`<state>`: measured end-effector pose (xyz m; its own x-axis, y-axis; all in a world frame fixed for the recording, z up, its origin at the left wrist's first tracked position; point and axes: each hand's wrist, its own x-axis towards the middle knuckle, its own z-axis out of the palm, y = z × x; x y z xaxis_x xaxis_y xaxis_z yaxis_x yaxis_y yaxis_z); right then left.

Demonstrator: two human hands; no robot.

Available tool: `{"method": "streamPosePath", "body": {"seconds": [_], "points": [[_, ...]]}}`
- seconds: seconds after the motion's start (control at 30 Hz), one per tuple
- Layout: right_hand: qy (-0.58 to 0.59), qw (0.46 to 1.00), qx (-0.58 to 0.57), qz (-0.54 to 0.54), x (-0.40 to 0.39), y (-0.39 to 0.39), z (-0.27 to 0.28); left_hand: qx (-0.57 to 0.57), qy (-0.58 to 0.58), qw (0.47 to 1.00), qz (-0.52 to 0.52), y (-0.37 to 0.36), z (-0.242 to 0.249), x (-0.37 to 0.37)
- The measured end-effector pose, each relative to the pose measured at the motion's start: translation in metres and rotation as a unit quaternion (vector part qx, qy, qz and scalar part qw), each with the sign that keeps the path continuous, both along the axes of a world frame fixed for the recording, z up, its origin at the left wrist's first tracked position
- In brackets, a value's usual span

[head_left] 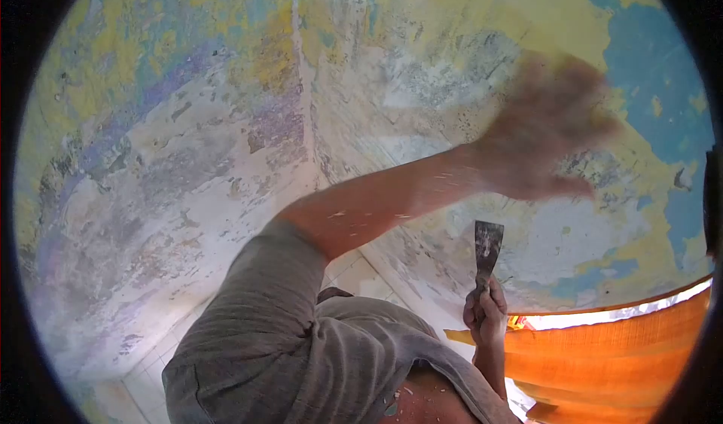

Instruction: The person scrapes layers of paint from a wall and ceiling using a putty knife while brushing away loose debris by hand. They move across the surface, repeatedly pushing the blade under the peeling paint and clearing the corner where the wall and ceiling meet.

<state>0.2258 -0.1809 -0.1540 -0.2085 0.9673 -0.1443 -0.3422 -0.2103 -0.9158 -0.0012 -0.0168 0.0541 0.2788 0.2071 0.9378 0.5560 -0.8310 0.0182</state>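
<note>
My left hand [557,130] reaches across in front of the wall and is smeared by motion. Its thumb stands out apart from the blurred fingers, and nothing shows in it. Pale flecks dot the left forearm. Lower down, my right hand [488,311] is wrapped round the handle of a putty knife [489,245], whose stained, flat metal blade points up. Behind the left hand, the right-hand wall [422,115] shows patches of bare grey-white plaster between worn yellow and blue paint.
The left-hand wall [162,138] is also patchy and meets the other at a vertical corner. White floor tiles [354,273] show below the arm. An orange cloth [602,364] hangs at the lower right along a bright opening. A dark object [710,202] stands at the right edge.
</note>
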Motion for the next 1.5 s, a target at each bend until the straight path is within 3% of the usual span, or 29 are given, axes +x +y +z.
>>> {"method": "streamPosePath", "body": {"seconds": [0.07, 0.1, 0.17, 0.23, 0.27, 0.3, 0.33, 0.37, 0.43, 0.5, 0.6, 0.73, 0.8, 0.87, 0.93, 1.0, 1.1, 1.17, 1.27, 1.3, 1.37, 1.4, 1.5], "points": [[0.002, 1.0, -0.006, 0.002, -0.002, -0.003, 0.0, 0.211, 0.013, 0.977, -0.03, 0.024, 0.024, 0.031], [0.008, 1.0, -0.01, -0.001, 0.0, -0.002, -0.001, 0.214, 0.013, 0.976, -0.027, 0.028, 0.042, 0.026], [0.027, 0.999, 0.003, 0.021, 0.002, 0.005, -0.007, 0.178, -0.002, 0.984, -0.027, 0.036, 0.081, -0.001], [0.04, 0.999, -0.028, 0.007, 0.002, 0.002, -0.013, -0.04, -0.077, 0.996, -0.02, 0.043, 0.092, -0.05], [0.029, 0.999, -0.013, 0.001, -0.001, 0.0, -0.009, 0.198, -0.092, 0.958, 0.185, 0.072, 0.078, -0.072], [0.031, 0.999, -0.011, -0.002, 0.0, -0.002, -0.009, 0.142, -0.139, 0.963, 0.183, 0.091, 0.058, -0.103], [0.027, 1.0, -0.002, -0.008, 0.001, -0.006, -0.009, 0.07, -0.109, 0.967, 0.22, 0.122, 0.012, -0.148], [0.023, 1.0, 0.006, -0.013, 0.001, -0.01, -0.009, 0.154, -0.171, 0.93, 0.285, 0.133, -0.033, -0.159], [0.022, 0.999, 0.004, -0.028, 0.006, -0.018, -0.009, -0.03, -0.274, 0.93, 0.241, 0.119, -0.121, -0.156], [0.02, 0.999, 0.003, -0.042, 0.004, -0.014, 0.002, -0.077, -0.254, 0.938, 0.225, 0.091, -0.173, -0.125], [-0.021, 0.998, 0.053, 0.026, -0.039, 0.024, 0.058, 0.016, -0.175, 0.966, 0.19, 0.089, -0.144, -0.112], [-0.005, 0.996, 0.085, -0.019, -0.121, 0.054, 0.11, 0.097, -0.067, 0.974, 0.193, 0.085, 0.016, -0.147], [0.001, 0.995, 0.092, -0.035, -0.135, 0.061, 0.102, 0.098, -0.103, 0.959, 0.245, 0.113, 0.043, -0.179], [-0.041, 0.989, 0.132, -0.061, -0.126, 0.047, 0.059, 0.126, -0.084, 0.975, 0.162, 0.139, 0.031, -0.232], [-0.082, 0.977, 0.176, -0.09, -0.107, 0.028, 0.021, 0.114, -0.138, 0.965, 0.193, 0.16, -0.035, -0.259], [-0.06, 0.985, 0.113, -0.114, -0.096, 0.015, 0.002, 0.043, -0.156, 0.962, 0.218, 0.16, -0.102, -0.256], [-0.081, 0.976, 0.183, -0.084, -0.124, 0.044, 0.055, 0.039, -0.109, 0.974, 0.195, 0.135, -0.098, -0.22], [-0.112, 0.967, 0.201, -0.113, -0.157, 0.067, 0.103, 0.095, -0.07, 0.973, 0.199, 0.132, -0.039, -0.208], [-0.148, 0.949, 0.233, -0.155, -0.176, 0.077, 0.124, 0.189, -0.066, 0.965, 0.169, 0.143, 0.055, -0.213], [-0.147, 0.947, 0.233, -0.164, -0.171, 0.072, 0.116, 0.19, -0.065, 0.966, 0.16, 0.136, 0.068, -0.212], [-0.313, 0.884, 0.269, -0.221, -0.151, 0.048, 0.073, 0.136, -0.097, 0.966, 0.199, 0.125, 0.081, -0.21], [-0.293, 0.885, 0.253, -0.259, -0.141, 0.031, 0.041, 0.248, -0.047, 0.947, 0.199, 0.16, 0.06, -0.223], [-0.257, 0.878, 0.271, -0.298, -0.105, 0.017, 0.009, 0.173, 0.014, 0.97, 0.169, 0.105, 0.009, -0.162]]}}
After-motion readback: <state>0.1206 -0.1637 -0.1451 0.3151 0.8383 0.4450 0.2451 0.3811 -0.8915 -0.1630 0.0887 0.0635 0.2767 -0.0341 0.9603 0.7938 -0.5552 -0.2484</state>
